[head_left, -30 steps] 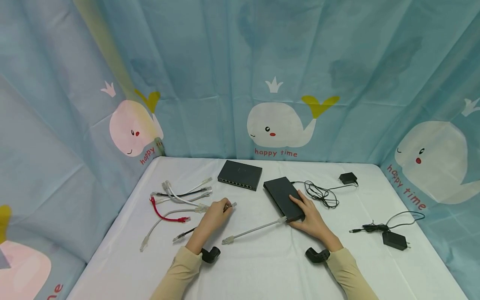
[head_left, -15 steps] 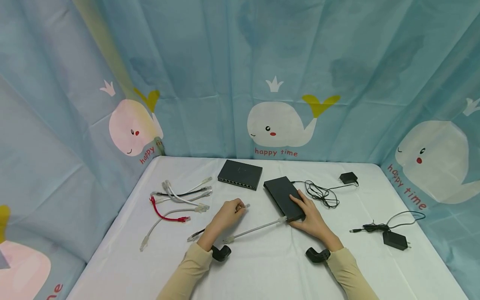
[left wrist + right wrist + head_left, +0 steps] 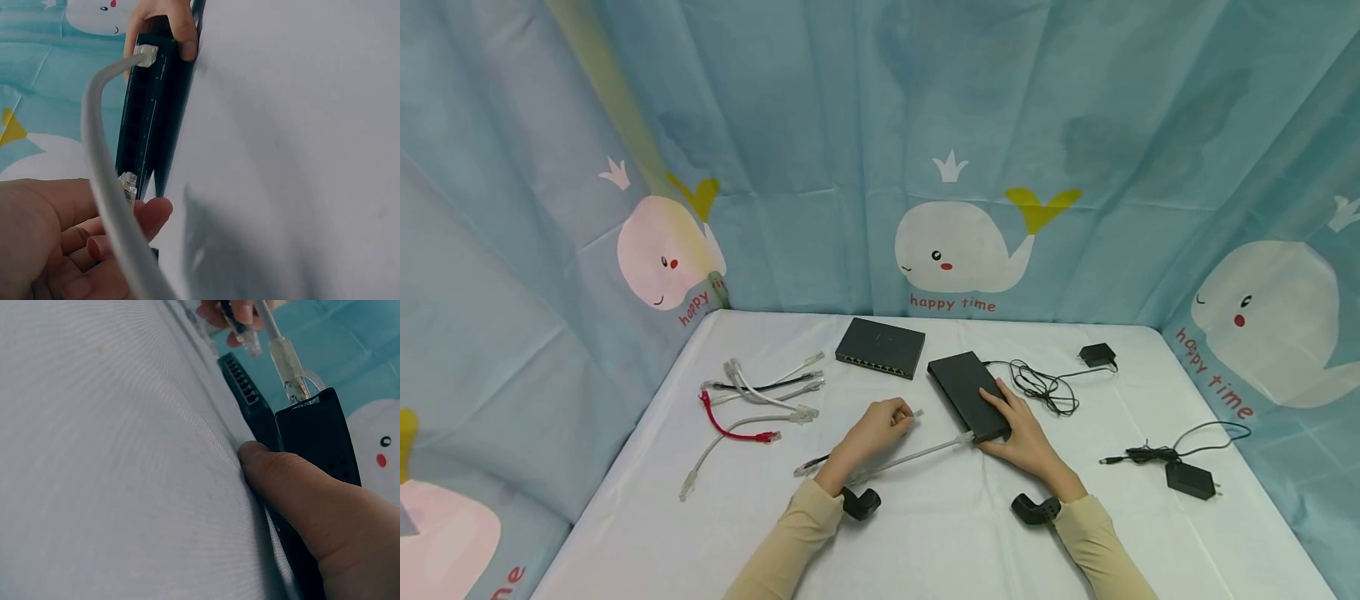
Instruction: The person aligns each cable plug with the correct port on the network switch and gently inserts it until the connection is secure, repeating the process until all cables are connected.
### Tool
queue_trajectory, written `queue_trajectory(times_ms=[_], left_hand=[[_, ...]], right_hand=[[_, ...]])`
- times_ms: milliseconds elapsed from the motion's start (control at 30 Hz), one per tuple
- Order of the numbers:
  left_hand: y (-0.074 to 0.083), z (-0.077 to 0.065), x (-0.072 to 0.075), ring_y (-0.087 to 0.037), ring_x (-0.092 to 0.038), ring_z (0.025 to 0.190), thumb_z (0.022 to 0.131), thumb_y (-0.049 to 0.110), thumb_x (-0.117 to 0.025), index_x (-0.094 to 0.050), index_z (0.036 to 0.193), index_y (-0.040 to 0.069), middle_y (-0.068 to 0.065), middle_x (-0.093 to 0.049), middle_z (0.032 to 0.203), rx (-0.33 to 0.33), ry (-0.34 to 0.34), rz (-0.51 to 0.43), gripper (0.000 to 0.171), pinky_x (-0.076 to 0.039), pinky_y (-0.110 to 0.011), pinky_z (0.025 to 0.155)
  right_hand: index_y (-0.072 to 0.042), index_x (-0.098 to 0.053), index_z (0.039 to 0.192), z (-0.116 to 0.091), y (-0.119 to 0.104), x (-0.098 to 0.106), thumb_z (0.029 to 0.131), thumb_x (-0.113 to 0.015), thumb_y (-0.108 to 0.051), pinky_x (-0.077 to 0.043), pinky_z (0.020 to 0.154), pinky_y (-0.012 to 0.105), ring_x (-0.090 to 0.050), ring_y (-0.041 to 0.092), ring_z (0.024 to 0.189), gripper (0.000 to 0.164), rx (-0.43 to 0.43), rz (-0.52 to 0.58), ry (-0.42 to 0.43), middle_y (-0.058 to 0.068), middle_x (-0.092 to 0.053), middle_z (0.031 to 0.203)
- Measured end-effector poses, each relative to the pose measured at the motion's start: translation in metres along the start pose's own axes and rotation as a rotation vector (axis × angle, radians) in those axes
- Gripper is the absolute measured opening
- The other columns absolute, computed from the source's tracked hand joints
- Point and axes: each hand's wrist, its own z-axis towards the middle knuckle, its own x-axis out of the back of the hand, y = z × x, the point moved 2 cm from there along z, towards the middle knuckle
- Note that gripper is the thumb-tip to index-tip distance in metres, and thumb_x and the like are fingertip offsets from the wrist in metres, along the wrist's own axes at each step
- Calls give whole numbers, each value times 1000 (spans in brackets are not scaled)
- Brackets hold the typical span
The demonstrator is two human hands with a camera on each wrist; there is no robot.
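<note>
My left hand (image 3: 876,429) pinches a black network cable (image 3: 231,315) near one end. Its clear plug (image 3: 129,182) sticks out past the fingertips toward the port side of a black network switch (image 3: 961,385). The cable's other end trails out behind the left wrist. My right hand (image 3: 1018,435) grips the switch by its near right corner, thumb along the near edge and fingers over the top. A grey network cable (image 3: 917,455) is plugged into the port at the switch's near end. In the left wrist view it arches in front of the left hand.
A second switch (image 3: 880,347) lies farther back, ports facing forward. Several loose white, grey and black cables (image 3: 767,396) and a red cable (image 3: 730,435) lie at left. A power adapter (image 3: 1097,355) with coiled cord sits behind the right hand; another adapter (image 3: 1190,481) lies at right.
My left hand has moved right with the black cable, bringing its plug closer to the switch and passing over the grey cable's loose end. The right hand and switch have stayed put.
</note>
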Motion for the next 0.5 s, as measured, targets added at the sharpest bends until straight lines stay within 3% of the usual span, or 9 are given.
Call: queue_trajectory(times_ms=[500], left_hand=[[8, 21, -19, -6, -52, 60, 93, 17, -57, -63, 97, 2, 1, -59, 72, -17, -70, -90, 17, -39, -19, 55]], right_hand=[[-18, -40, 141, 0, -1, 0, 67, -83, -36, -35, 92, 62, -28, 43, 131, 88, 1, 2, 0, 21, -22, 150]])
